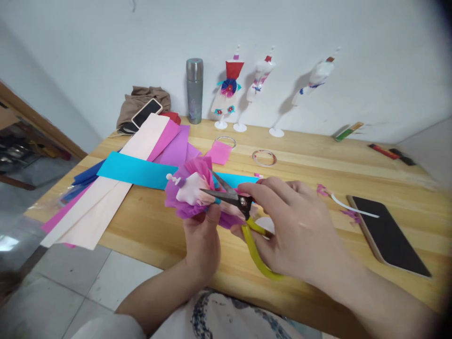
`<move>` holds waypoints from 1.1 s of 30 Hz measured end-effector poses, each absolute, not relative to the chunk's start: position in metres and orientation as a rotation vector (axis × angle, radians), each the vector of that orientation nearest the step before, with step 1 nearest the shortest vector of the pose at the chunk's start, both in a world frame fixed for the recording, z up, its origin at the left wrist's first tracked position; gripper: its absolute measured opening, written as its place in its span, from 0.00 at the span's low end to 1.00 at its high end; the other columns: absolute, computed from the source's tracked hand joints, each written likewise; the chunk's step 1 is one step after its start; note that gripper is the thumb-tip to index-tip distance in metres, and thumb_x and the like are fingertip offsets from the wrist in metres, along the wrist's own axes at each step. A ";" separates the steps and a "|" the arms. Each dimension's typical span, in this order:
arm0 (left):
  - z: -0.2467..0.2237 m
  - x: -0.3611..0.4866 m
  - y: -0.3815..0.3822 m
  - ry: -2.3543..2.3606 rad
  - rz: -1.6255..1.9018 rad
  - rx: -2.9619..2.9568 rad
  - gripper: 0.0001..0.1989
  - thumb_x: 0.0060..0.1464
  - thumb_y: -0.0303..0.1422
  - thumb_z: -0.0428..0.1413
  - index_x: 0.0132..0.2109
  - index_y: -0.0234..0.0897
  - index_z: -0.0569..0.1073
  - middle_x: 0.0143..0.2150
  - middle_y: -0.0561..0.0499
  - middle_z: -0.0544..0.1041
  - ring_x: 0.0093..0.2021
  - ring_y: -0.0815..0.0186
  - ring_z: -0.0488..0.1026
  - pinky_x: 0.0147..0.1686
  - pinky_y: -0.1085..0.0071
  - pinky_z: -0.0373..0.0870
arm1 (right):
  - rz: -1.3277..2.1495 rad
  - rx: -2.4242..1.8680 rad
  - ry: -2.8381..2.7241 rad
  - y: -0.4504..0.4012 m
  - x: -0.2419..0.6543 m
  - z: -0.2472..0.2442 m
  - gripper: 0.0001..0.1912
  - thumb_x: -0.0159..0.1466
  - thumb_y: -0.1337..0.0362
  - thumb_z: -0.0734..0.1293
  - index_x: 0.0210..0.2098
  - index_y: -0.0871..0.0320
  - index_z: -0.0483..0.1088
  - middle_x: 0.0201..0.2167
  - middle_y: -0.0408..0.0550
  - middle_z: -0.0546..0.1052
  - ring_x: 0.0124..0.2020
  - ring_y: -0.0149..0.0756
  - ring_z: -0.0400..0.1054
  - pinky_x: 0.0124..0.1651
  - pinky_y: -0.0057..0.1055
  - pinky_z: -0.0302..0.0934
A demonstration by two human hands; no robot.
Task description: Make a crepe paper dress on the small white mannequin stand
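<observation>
My left hand holds a small white mannequin from below, its thumb pressed on the front. Ruffled purple and pink crepe paper surrounds the mannequin, which lies tilted with its knobbed neck to the left. In my right hand are yellow-handled scissors, gripped around the handles and pivot. The scissor blades are parted and point left over the mannequin's front and the pink paper. Beneath the ruffled figure runs a bright blue paper strip across the table.
Long pale and purple paper strips lie at left. Behind stand a grey flask and three dressed mannequins. Tape rings and a pink square lie mid-table. A phone is at right, another rests on brown cloth.
</observation>
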State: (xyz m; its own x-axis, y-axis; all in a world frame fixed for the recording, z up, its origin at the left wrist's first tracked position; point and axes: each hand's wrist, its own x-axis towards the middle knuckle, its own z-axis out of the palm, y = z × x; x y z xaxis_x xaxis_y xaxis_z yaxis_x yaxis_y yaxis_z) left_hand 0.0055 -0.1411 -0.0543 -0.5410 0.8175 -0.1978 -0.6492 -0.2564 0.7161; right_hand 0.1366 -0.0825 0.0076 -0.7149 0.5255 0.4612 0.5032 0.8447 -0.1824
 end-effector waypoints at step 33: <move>-0.056 0.004 -0.127 0.821 1.529 0.045 0.22 0.36 0.36 0.76 0.40 0.39 0.80 0.42 0.51 0.84 0.44 0.62 0.79 0.44 0.68 0.75 | 0.607 -0.951 -2.476 -0.049 0.176 -0.002 0.17 0.68 0.49 0.65 0.39 0.58 0.69 0.26 0.45 0.69 0.24 0.35 0.63 0.28 0.32 0.57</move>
State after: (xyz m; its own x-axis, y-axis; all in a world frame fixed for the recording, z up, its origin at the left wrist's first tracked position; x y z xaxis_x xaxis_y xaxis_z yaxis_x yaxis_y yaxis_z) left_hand 0.0043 -0.1274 -0.0563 -0.1640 0.8831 -0.4397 -0.8543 0.0957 0.5109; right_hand 0.1756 -0.0491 -0.0022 -0.6790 0.6997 0.2222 0.5174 0.6709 -0.5312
